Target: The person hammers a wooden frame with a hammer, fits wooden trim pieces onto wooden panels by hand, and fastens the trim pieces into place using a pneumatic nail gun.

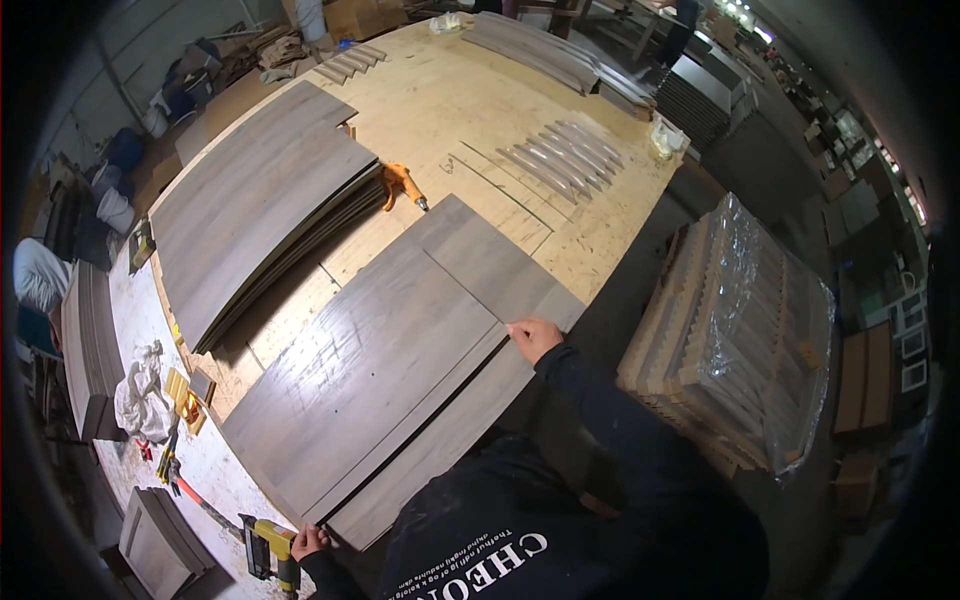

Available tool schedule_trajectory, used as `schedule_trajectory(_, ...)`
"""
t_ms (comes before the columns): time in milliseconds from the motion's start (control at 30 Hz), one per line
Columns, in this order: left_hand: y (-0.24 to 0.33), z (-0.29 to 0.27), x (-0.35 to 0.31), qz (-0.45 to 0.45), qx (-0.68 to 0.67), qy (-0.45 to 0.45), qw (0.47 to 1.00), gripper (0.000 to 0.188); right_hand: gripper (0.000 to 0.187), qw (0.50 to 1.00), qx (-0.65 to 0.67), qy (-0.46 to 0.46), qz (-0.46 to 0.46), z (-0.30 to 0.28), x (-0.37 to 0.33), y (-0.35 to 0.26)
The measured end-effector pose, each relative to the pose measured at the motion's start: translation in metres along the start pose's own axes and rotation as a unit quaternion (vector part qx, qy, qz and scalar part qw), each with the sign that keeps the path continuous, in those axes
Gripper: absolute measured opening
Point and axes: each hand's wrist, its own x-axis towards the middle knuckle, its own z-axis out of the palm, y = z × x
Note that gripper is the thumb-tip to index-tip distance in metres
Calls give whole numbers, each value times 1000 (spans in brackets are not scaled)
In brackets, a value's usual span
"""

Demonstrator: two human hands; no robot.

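A large grey wood-grain panel (360, 350) lies on the worktable in front of me. A narrow grey strip (420, 415) runs along its near edge, with a dark gap between it and a separate near board (440, 440). My right hand (537, 340) pinches the strip's far right end, fingers closed. At its near left end my left hand (310, 542) is closed, thumb and fingers at the strip's tip. Beside the left hand stands a yellow and black nail gun (268, 548) with a red hose. A smaller grey panel (500, 265) adjoins the large panel's far right side.
Stacked grey panels (260, 200) lie at the left of the worktable (420, 130). An orange glue gun (402, 186) sits beside them. Several mouldings (565, 158) lie farther back. A plastic-wrapped stack (740, 340) stands at the right. A white crumpled bag (145, 395) lies at the left.
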Motion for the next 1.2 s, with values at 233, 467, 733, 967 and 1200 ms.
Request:
schedule_trajectory(233,-15,-2,5,-84,-74,77,991,19,24,977,55,37,205,11,-3,-22)
schedule_trajectory(467,-23,-14,12,-60,-41,-4,997,17,22,983,25,81,161,15,-4,-12)
schedule_trajectory(733,19,4,-2,174,563,19,808,16,13,996,-64,-52,-25,-16,5,-8)
schedule_trajectory(967,8,1,0,225,569,60,789,18,7,991,-83,-36,-102,-16,7,-7)
schedule_trajectory(1200,-1,0,14,260,549,46,793,22,9,983,-91,-13,-158,-11,6,3)
